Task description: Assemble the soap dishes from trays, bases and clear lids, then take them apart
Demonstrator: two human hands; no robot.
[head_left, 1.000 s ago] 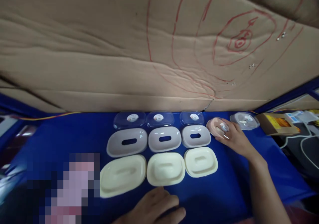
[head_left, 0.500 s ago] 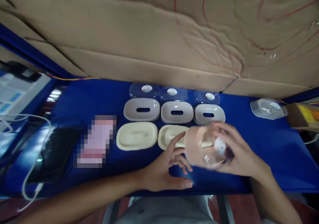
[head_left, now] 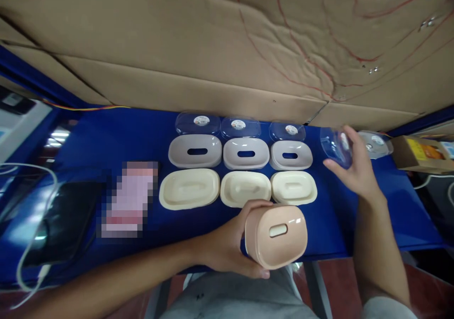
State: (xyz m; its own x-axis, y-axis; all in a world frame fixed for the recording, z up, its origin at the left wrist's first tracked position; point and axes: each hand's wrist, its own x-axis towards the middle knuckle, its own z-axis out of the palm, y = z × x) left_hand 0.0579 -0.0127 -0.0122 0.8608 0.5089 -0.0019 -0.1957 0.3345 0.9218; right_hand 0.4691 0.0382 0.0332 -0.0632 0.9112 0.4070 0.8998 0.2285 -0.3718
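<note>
Parted from the peach box [head_left: 282, 248] since half a second ago, a clear lid [head_left: 332, 145] has gone over to the right of the frame, clasped between thumb and fingers of the right hand [head_left: 360, 170]. At lower centre, the left hand [head_left: 230, 245] is clamped around the box's side, holding it tilted near three cream pieces [head_left: 245, 188] lined up on the blue worktop [head_left: 333, 219].
</note>
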